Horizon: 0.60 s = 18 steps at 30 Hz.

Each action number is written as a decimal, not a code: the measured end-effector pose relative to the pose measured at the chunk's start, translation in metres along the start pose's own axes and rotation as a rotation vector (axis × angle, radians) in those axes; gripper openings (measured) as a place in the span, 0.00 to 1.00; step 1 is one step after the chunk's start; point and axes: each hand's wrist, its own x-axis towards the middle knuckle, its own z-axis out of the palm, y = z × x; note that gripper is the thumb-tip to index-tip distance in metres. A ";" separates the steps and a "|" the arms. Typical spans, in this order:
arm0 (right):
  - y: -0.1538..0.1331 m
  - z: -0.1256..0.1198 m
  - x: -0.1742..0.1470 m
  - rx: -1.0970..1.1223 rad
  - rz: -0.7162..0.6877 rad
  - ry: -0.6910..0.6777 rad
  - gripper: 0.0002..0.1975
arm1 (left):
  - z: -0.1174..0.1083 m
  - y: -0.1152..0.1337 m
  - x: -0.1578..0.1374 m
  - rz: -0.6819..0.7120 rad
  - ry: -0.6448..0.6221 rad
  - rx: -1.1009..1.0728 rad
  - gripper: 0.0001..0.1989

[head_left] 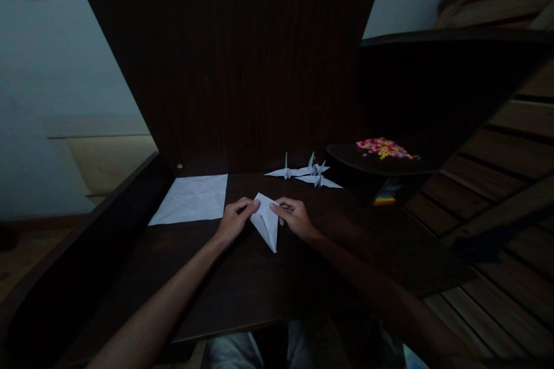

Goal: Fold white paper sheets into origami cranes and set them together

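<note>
A piece of white folded origami paper (266, 220) is held between my two hands above the dark desk. It has a kite shape, with a long point toward me and a slit down its lower half. My left hand (236, 219) pinches its left edge, thumb on top. On the right edge, my right hand (296, 218) grips it with the thumb on top and fingers curled beneath. Behind my right hand stand several white paper cranes (318, 170), close together. To the left of my left hand lies a flat, creased sheet of white paper (190, 199).
A dark wooden desk (216, 300) with a tall back panel (242, 69) is in front of me. On the right, a rounded shelf (346, 158) bears a pile of small colourful pieces (383, 148). A raised side edge (86, 230) bounds the left.
</note>
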 end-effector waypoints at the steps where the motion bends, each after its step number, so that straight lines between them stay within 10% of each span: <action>1: 0.000 0.000 0.000 0.003 0.000 0.000 0.15 | -0.001 0.000 0.000 0.011 -0.011 -0.005 0.13; 18: 0.005 -0.012 0.008 0.097 0.036 0.152 0.12 | -0.003 0.001 -0.001 -0.118 -0.063 -0.098 0.13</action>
